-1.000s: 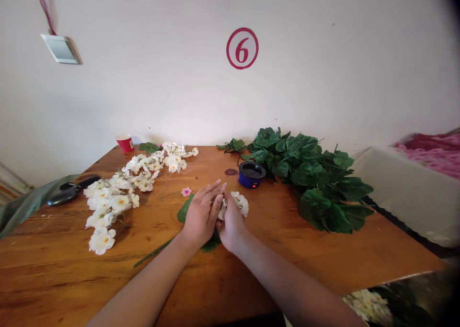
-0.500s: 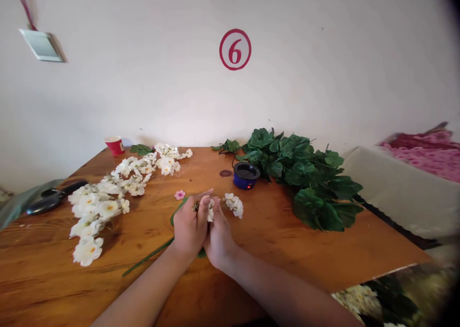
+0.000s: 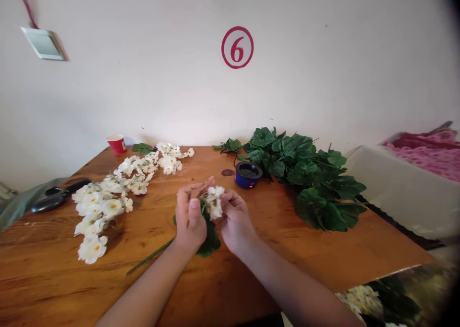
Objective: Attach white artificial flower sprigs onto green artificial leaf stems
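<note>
Flowers (image 3: 215, 203), probably light and delicate, are pinched by the right hand (image 3: 237, 218); the left hand's (image 3: 191, 217) grip cannot be told. Stem (image 3: 149, 258), toward eight o'clock, is best held.

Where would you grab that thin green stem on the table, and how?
I'd pinch the green stem across its bare lower stretch, probably coming from the person's left. That part is slim, leafless and juts out diagonally toward the near left, with free space along its left side. The other end runs out of sight by the left hand, so it looks harder to reach.
</note>
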A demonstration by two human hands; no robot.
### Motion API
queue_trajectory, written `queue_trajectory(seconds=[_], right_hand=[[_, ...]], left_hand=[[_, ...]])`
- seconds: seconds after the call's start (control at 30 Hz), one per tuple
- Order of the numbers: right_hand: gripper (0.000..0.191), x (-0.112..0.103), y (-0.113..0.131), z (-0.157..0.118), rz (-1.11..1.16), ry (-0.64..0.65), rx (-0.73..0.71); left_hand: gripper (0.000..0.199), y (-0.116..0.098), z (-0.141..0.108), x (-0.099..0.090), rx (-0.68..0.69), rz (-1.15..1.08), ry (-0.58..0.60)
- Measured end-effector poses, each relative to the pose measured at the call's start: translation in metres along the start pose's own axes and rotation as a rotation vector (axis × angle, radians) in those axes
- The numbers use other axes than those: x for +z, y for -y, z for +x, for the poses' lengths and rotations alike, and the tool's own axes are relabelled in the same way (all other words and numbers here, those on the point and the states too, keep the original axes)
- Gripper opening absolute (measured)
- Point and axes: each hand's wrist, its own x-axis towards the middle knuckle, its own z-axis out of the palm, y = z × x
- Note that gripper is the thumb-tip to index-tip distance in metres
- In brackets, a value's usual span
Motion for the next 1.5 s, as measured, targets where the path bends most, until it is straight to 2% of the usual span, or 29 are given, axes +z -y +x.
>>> queue_trajectory(seconds=[0.03,0.1,0.13,0.2,0.27,0.33,0.4,0.5,0.6,0.7,0.77,0.87,0.97,1.17,1.3,1.5], right_hand=[[0.037,-0.005,0.012,0.006,-0.051,-0.002,-0.062],[0.034,-0.015,0.042,0.020,-0.209,0.004,-0.220],[0.030,-0.021,0.060,0.028,-0.351,-0.006,-0.325],[0.026,-0.031,0.097,0.045,-0.758,0.003,-0.468],[0.019,-0.039,0.130,0.063,-1.183,0.013,-0.494],[0.018,-0.043,0.154,0.082,-1.528,0.040,-0.469],[0.020,-0.047,0.167,0.103,-1.764,0.082,-0.395],[0.021,-0.054,0.168,0.131,-1.968,0.146,-0.320],[0.020,-0.064,0.157,0.151,-2.042,0.179,-0.286],[0.017,-0.076,0.142,0.161,-2.085,0.185,-0.282],[0.016,-0.082,0.135,0.164,-2.108,0.188,-0.285],[0.015,-0.089,0.130,0.166,-2.123,0.186,-0.281],[0.014,-0.093,0.132,0.166,-2.118,0.168,-0.306],[0.016,-0.093,0.141,0.163,-2.090,0.113,-0.389],[0.018,-0.089,0.146,0.156,-2.047,0.073,-0.463],[0.022,-0.082,0.148,0.149,-1.954,0.037,-0.584]], left_hand=[[0.039,0.001,0.005,-0.003,0.007,-0.016,-0.033],[0.035,0.000,0.018,-0.013,-0.020,0.143,-0.073],[0.034,0.000,0.024,-0.019,-0.051,0.304,-0.044],[0.031,0.000,0.034,-0.029,-0.101,0.653,0.104],[0.028,0.002,0.040,-0.035,-0.067,0.912,0.294],[0.024,0.004,0.042,-0.037,0.048,1.041,0.464],[0.024,0.005,0.041,-0.035,0.166,1.085,0.619],[0.024,0.001,0.038,-0.031,0.252,1.103,0.813],[0.018,-0.002,0.034,-0.029,0.293,1.095,0.840],[0.035,-0.003,0.034,-0.029,0.339,1.092,0.823],[0.038,-0.003,0.034,-0.030,0.364,1.110,0.857],[0.028,-0.002,0.035,-0.031,0.372,1.140,0.910],[0.015,-0.002,0.034,-0.032,0.359,1.141,0.928],[0.020,0.003,0.033,-0.035,0.334,1.153,0.950],[0.013,0.007,0.034,-0.035,0.343,1.186,0.990],[0.013,0.013,0.034,-0.036,0.362,1.212,0.968]])
